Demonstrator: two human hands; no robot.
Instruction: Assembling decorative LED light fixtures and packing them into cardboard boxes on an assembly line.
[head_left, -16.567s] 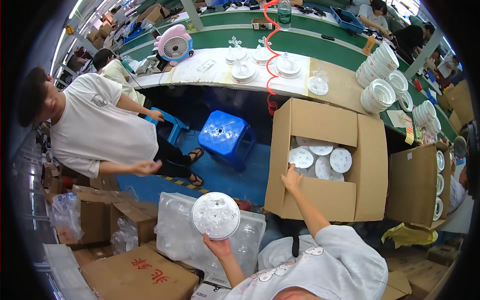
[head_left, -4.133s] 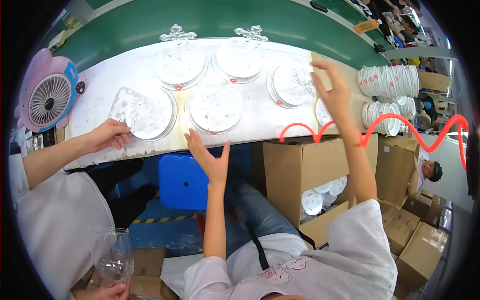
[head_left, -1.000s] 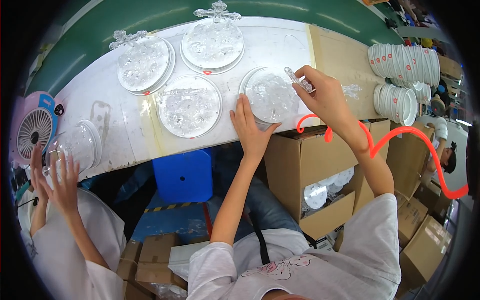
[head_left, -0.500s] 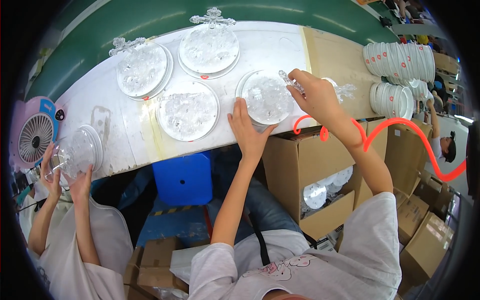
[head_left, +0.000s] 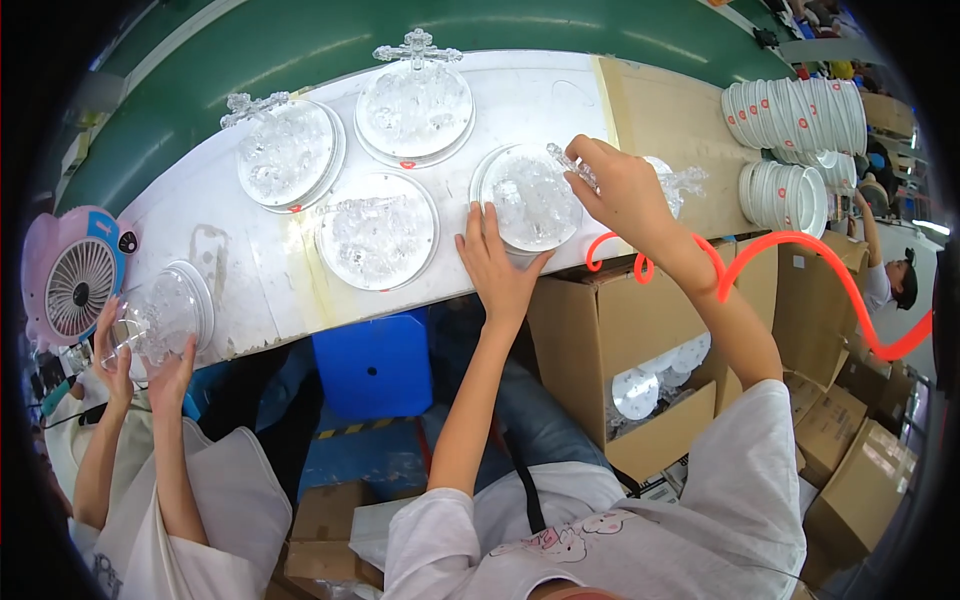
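Note:
In front of me lies a round white base (head_left: 537, 200) covered with clear, crystal-like plastic pieces. My left hand (head_left: 497, 268) grips its near-left rim, fingers stretched along the left side and the thumb at the near edge. At the base's far-right edge, my right hand (head_left: 618, 195) pinches a clear, knobbly plastic piece (head_left: 566, 160); my fingers hide part of it. Another clear ornament (head_left: 683, 182) sits just right of that hand, partly covered by it. A similar filled disc (head_left: 377, 232) lies flat to the left of my left hand.
Two more discs (head_left: 415, 105) (head_left: 287, 155) at the back have clear cross-shaped pieces at their edges. Stacked white rings (head_left: 795, 115) stand far right. A red coiled hose (head_left: 790, 240) hangs by my right forearm. A co-worker's hands (head_left: 170, 375) hold a clear dome beside a pink fan (head_left: 80, 280).
The view has shifted slightly. My left hand stays on the base's rim, and my right hand keeps its pinch on the clear piece at the far-right edge, with little movement.

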